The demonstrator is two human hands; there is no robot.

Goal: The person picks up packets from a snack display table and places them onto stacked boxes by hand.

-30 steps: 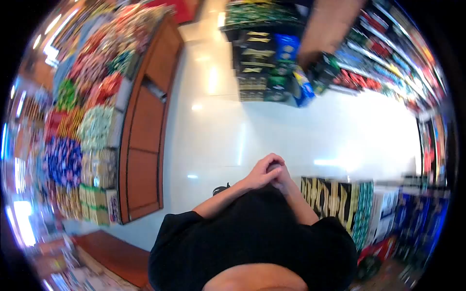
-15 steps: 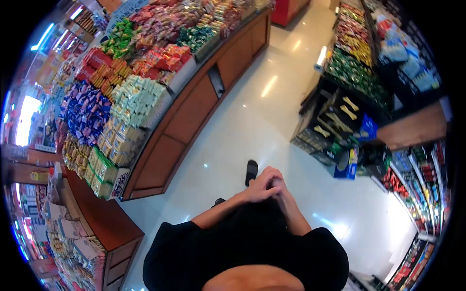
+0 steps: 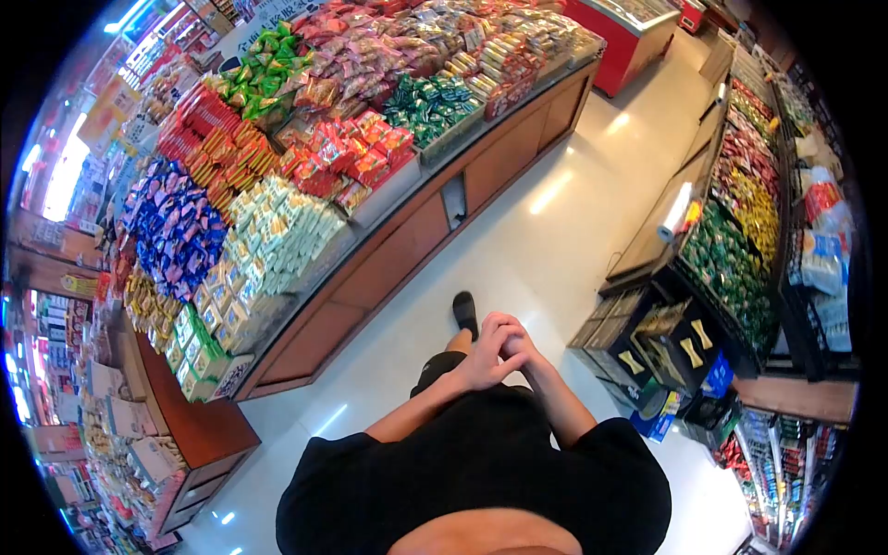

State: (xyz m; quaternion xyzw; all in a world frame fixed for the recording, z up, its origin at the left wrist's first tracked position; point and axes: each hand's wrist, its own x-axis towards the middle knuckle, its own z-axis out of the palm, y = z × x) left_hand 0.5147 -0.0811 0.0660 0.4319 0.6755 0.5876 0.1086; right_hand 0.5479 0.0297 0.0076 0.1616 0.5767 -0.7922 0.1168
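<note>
- The left hand (image 3: 483,363) and right hand (image 3: 523,350) were clasped together before the body, fingers overlapping; no goods showed in them, though I could not tell whether something small lay between the palms.
- That clasp matched the pictures from a half second and a second earlier, while the surroundings had swung round it.
- The black boxes (image 3: 671,342), ahead of the hands a second before, now stood to their right.
- Left of the hands, well apart, ran the wooden counter (image 3: 393,245) with pale green packets (image 3: 287,217), red packets (image 3: 356,153) and blue packets (image 3: 174,227), none touched.
- Beyond the hands, past the counter's far end, more of a red chest (image 3: 629,55) had come into view.
- A dark shoe (image 3: 465,316) showed just beyond the hands, so walking between displays seemed to be in hand, rather than any handling of packets.
</note>
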